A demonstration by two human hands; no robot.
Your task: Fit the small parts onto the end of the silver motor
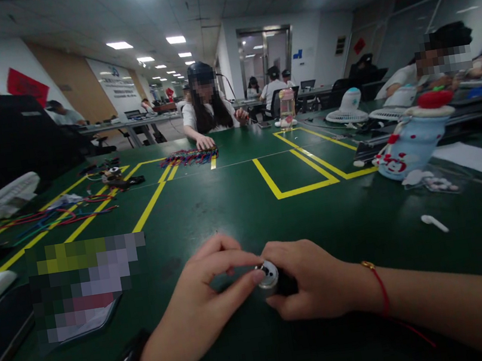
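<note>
On the green table [227,207], marked with yellow tape lines [300,186], the right hand [312,278] grips a small metal cylinder [268,275] low at centre, while the left hand [197,310] pinches its end with thumb and forefinger.

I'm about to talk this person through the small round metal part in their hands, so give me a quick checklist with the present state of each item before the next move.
1. Right hand grips the small metal part: ok.
2. Left hand fingers touch the part's front face: ok.
3. Part held over the green table, not out past its edge: ok.
4. What the fingertip presses on the part's face: cannot tell, too small.
5. White spoon-shaped piece lies apart from both hands: ok.
6. Co-worker's hand on the coloured wires is far across the table: ok.
</note>
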